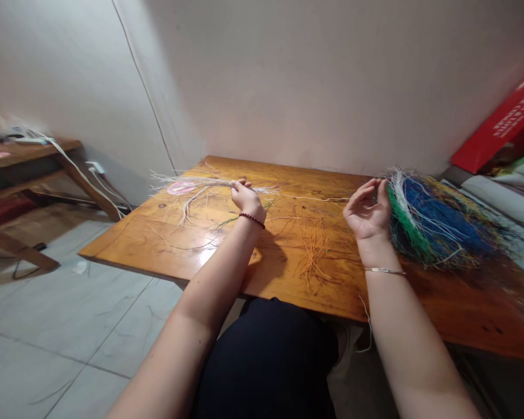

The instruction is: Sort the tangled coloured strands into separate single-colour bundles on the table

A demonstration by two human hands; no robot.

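Observation:
My left hand (244, 198), with a dark red bead bracelet, is closed around a bundle of thin white wires (209, 181) above the table. The wires' loose ends spread to the left, and shorter ends stick out on the right. My right hand (367, 208) has thumb and fingertips pinched together at the left edge of a heap of thin wires (445, 212) in blue, green, white and yellow. One pale strand (314, 198) runs from near the bundle to my right hand; its end is hidden by the fingers. Loose orange wires (312, 244) lie between my hands.
The wooden table (157, 250) stands against a pale wall. A round pink sticker (180, 188) lies under the white wires. At the far right is a red box (502, 122) with white lettering. A second wooden table (35, 157) with cables stands at left.

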